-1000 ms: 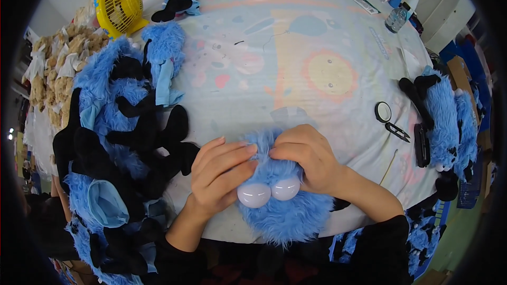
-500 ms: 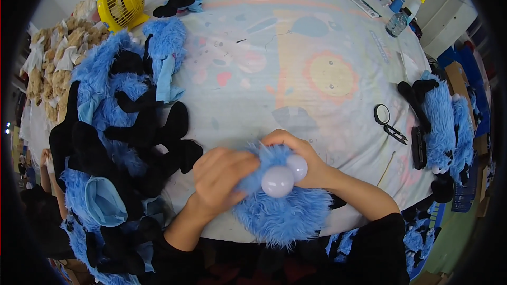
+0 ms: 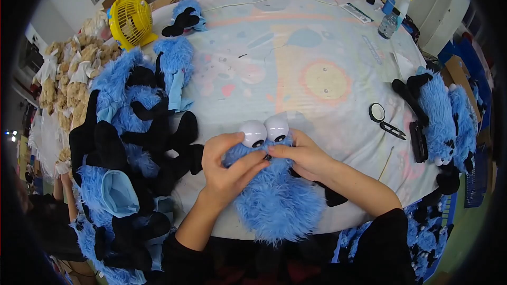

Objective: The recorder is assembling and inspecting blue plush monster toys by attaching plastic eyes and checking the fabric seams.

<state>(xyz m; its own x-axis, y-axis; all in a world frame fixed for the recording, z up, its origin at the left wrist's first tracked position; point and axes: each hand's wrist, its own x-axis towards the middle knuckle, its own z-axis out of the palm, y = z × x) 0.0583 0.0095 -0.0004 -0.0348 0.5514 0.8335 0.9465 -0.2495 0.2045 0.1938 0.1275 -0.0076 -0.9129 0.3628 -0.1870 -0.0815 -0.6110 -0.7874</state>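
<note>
At the table's (image 3: 317,37) near edge, my left hand (image 3: 229,166) and right hand (image 3: 303,158) both clasp the blue plush toy (image 3: 277,200) (white eyes (image 3: 264,131) facing up).

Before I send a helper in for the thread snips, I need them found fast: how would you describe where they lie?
Start at the round table with its pastel printed cloth and go to its right side, beside the pile of blue furry plush toys. The small black thread snips lie on the cloth just below a black-rimmed round tape roll. Only they have pointed metal blades.
</note>
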